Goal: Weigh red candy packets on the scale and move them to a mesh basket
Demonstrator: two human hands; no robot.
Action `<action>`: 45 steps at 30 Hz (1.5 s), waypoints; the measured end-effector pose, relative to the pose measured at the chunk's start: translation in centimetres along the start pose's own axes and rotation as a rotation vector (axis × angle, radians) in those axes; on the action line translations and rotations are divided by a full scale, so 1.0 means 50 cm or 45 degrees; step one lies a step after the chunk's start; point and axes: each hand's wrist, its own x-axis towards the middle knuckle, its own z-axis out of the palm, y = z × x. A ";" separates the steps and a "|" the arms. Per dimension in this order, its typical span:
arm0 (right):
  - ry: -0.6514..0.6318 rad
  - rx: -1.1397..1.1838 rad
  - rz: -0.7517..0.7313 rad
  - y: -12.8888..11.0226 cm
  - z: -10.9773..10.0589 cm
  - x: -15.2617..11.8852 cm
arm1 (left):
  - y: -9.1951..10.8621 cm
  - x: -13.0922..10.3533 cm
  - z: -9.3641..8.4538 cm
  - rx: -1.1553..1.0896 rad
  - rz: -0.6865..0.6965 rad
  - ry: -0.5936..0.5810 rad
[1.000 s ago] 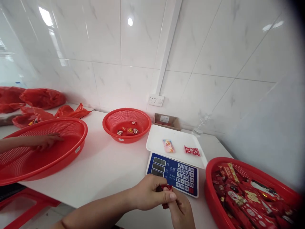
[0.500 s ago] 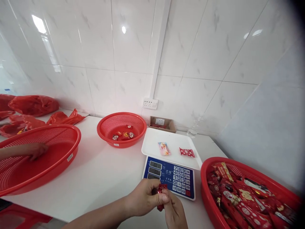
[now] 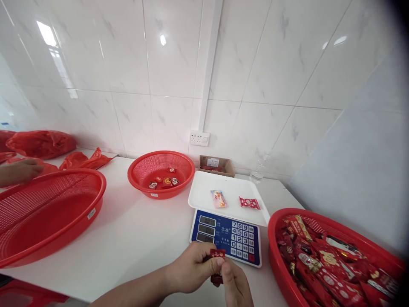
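Note:
A small red candy packet [image 3: 217, 254] is in front of the scale's lower edge, pinched between the thumb and curled fingers of my left hand [image 3: 191, 267]. From the right side, my right hand [image 3: 235, 281] closes on the packet's lower end, its thumb raised against it. Just beyond both hands stands the blue-faced digital scale [image 3: 225, 231], topped by a white tray [image 3: 204, 187]. On the tray lie a pale pink snack packet [image 3: 219, 198] and a red dotted candy packet [image 3: 249, 202], set apart from each other.
At right, a red basket [image 3: 273, 238] is full of red-wrapped sweets. Another basket [image 3: 134, 181] holds several candies, and a large basket [image 3: 96, 200] is at left. Another person's hand [image 3: 22, 171] hovers over its far rim. Behind are a cardboard box [image 3: 229, 168], a clear bottle [image 3: 258, 172] and red bags [image 3: 41, 143].
The other person's hand has lifted out of the left basket towards the red bags. My hands stay on the candy packet, with my right thumb now more upright. The view has shifted slightly.

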 end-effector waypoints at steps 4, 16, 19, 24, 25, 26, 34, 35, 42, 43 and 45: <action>-0.085 0.070 -0.018 0.013 0.005 -0.004 | 0.004 -0.004 -0.004 0.039 -0.013 -0.054; -0.072 -0.040 0.003 -0.005 0.000 0.008 | -0.004 -0.010 -0.013 0.128 0.026 0.033; -0.032 -0.159 -0.093 -0.007 0.001 0.008 | 0.007 -0.010 -0.012 0.273 0.045 0.019; 0.041 -0.276 -0.305 0.004 -0.002 0.003 | 0.035 -0.004 0.003 0.121 0.073 -0.115; 0.057 -0.291 -0.334 0.006 -0.003 0.002 | 0.039 -0.003 0.006 0.048 0.093 -0.143; 0.078 -0.308 -0.364 0.007 -0.004 0.001 | 0.043 -0.002 0.009 -0.015 0.115 -0.170; 0.139 -0.383 -0.406 0.004 0.001 0.003 | 0.024 -0.003 0.007 -0.097 0.144 -0.102; 0.130 -0.377 -0.387 0.005 0.003 0.004 | 0.020 -0.004 0.005 -0.083 0.141 -0.059; 0.077 -0.306 -0.365 0.021 0.000 0.006 | 0.011 -0.008 -0.011 0.071 0.039 -0.018; 0.067 -0.309 -0.353 0.022 -0.003 0.007 | 0.012 -0.009 -0.013 0.116 0.046 -0.023; 0.047 -0.329 -0.327 0.024 -0.012 0.008 | 0.016 -0.012 -0.018 0.240 0.065 -0.030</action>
